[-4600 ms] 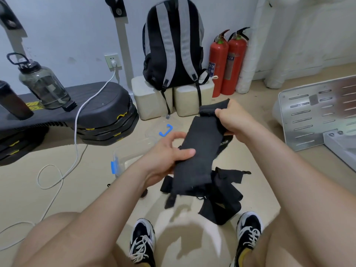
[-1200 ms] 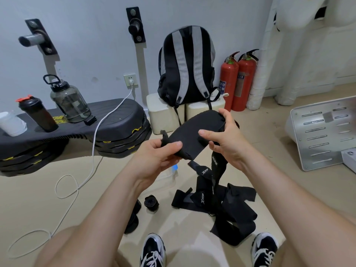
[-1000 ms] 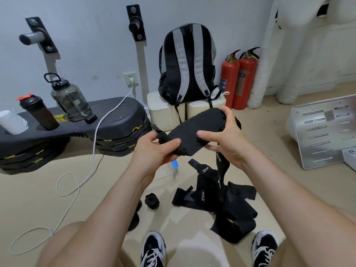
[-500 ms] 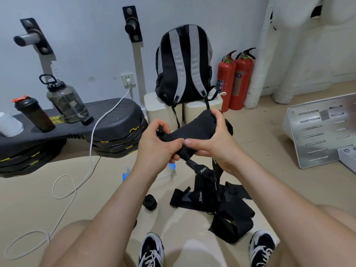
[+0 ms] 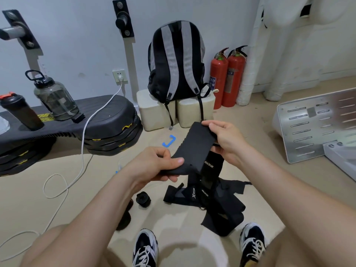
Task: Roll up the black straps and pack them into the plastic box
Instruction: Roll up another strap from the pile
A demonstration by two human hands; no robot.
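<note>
- Black strap (image 5: 194, 149): a flat band held in the air and stretched slantwise between both hands, above the middle of the floor. Its loose length hangs from under the band down to the pile.
- Left hand (image 5: 154, 166): pinches the near, lower end, thumb on top and fingers curled beneath.
- Right hand (image 5: 225, 141): grips the far, upper end, fingers curled over the edge.
- Pile of straps (image 5: 217, 207): tangled on the floor directly below the hands, just ahead of the right shoe (image 5: 252, 241).
- Plastic box (image 5: 125, 160): clear and hard to make out, on the floor behind the left hand. Its blue latch (image 5: 169, 140) shows just beyond that hand's knuckles.
- Small black roll (image 5: 143, 198): on the floor just left of the pile, near the left forearm. A second dark piece (image 5: 123, 218) is half hidden by the forearm.
- Open floor: bare stretch to the right of the pile, up to the metal panel (image 5: 316, 128).
- Left side: a white cable (image 5: 82, 139) loops across the floor from the stacked black platforms (image 5: 107, 120).
- Far edge: backpack (image 5: 175, 60) on pale blocks against the wall.
</note>
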